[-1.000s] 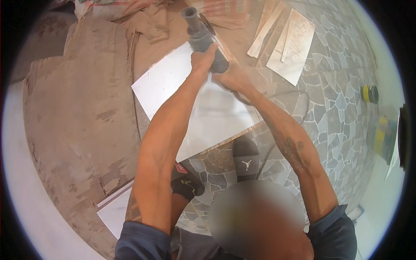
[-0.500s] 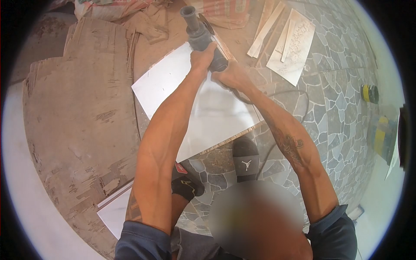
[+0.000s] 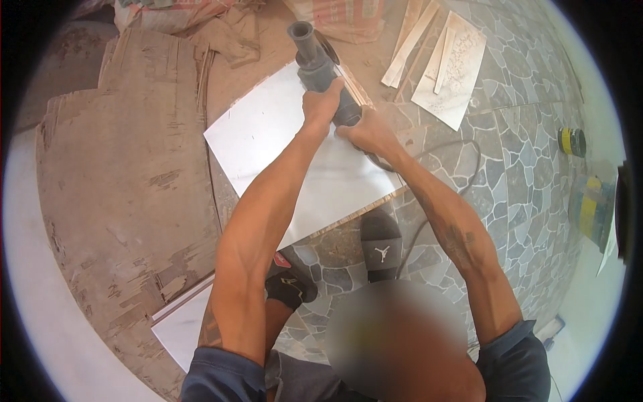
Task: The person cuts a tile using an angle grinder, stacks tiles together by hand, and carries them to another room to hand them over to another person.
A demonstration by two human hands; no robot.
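An angle grinder (image 3: 316,69) with a dark body and a round spout-like attachment lies along the right edge of a white tile (image 3: 268,127). My left hand (image 3: 323,105) is wrapped round its middle. Behind it, my right hand (image 3: 372,130) grips the rear end, where a dark cord (image 3: 477,167) trails off to the right. The grinder's disc (image 3: 328,48) shows on its right side; where it meets the tile is hard to make out. A stripped brownish edge runs along the tile beside the tool.
Worn plywood (image 3: 134,167) covers the left. Cut strips (image 3: 412,43) and a marbled offcut (image 3: 450,94) lie at the upper right on stone-patterned flooring (image 3: 522,161). Sacks (image 3: 341,20) sit at the back. A slippered foot (image 3: 380,251) rests by the tile's near edge.
Both hands and the grinder have moved a short way toward me and to the right along the tile's edge. The tile stays in place.
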